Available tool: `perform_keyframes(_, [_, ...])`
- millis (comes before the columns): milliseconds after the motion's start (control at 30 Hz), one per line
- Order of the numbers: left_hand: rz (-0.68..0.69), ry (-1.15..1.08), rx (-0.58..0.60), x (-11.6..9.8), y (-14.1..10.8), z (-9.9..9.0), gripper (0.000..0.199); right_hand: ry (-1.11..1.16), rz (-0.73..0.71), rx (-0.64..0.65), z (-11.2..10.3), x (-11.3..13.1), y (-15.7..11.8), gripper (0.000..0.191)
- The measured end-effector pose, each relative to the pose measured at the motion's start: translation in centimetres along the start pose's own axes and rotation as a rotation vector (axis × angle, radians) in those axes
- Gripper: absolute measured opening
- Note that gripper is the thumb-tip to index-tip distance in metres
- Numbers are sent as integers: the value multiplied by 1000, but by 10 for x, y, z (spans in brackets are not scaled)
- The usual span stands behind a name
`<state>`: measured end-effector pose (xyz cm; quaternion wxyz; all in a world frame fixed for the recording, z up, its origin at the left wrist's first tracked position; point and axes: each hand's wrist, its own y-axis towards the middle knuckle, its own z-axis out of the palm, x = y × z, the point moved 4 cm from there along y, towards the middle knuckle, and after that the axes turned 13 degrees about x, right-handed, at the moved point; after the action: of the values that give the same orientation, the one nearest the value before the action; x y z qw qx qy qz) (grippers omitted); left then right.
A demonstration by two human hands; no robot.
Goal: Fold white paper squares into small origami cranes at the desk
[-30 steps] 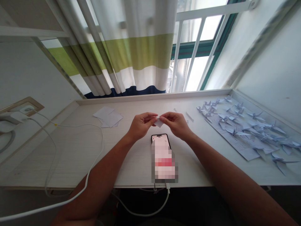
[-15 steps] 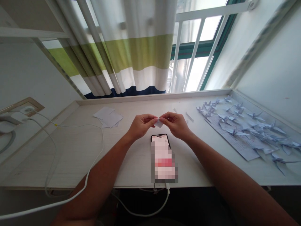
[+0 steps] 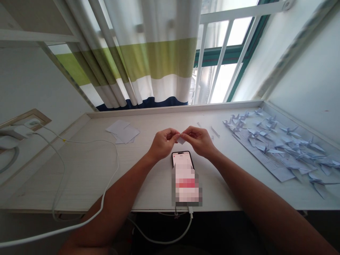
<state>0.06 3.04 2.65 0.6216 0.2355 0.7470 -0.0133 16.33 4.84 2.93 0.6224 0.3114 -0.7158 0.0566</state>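
Observation:
A small piece of folded white paper (image 3: 181, 141) is pinched between my two hands above the white desk, its lower corner pointing toward me. My left hand (image 3: 164, 143) grips its left side with thumb and fingers closed. On the other side my right hand (image 3: 198, 141) holds it the same way, the thumbs almost meeting at the top. The fingers hide most of the paper, so its folds cannot be made out. Just below the hands lies a phone (image 3: 182, 159) with a lit screen, partly blurred out.
Loose paper squares (image 3: 123, 131) lie to the left. Many folded paper cranes (image 3: 268, 150) cover a printed sheet (image 3: 283, 174) on the right. Thin paper strips (image 3: 215, 131) sit beyond my right hand. A white cable (image 3: 102, 198) crosses my left forearm; another plugs into the phone.
My left hand has shifted very slightly right, its fingers closer to the paper's top. Both hands keep hold of the paper. The lit part of the phone screen looks slightly different.

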Motion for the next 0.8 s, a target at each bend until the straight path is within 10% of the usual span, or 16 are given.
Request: perform_keyframes(800, [-35, -110, -44, 5, 4, -9, 34, 112, -19, 7, -2, -7, 1, 30])
